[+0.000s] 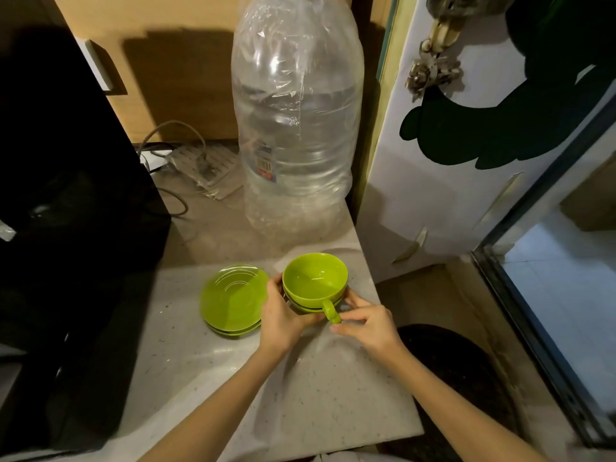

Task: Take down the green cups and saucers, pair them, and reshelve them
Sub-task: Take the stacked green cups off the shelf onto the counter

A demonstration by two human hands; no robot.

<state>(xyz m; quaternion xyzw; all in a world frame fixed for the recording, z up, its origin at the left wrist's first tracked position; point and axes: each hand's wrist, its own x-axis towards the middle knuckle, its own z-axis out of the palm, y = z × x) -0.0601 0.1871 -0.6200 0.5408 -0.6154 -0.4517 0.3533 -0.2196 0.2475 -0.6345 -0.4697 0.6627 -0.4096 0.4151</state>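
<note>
A green cup (315, 281) stands upright on the pale countertop (320, 395), nested on at least one more green cup whose rim shows under it. Its handle (331, 313) points toward me. My left hand (283, 315) grips the stack from the left side. My right hand (366, 325) holds it at the handle and right side. To the left, a short stack of green saucers (233, 300) lies on the counter, just touching my left hand's knuckles.
A large clear plastic water bottle (296, 121) stands right behind the cups. A black appliance (66, 195) fills the left. A power strip and cables (200, 165) lie at the back. A white fridge side (450, 161) rises on the right past the counter edge.
</note>
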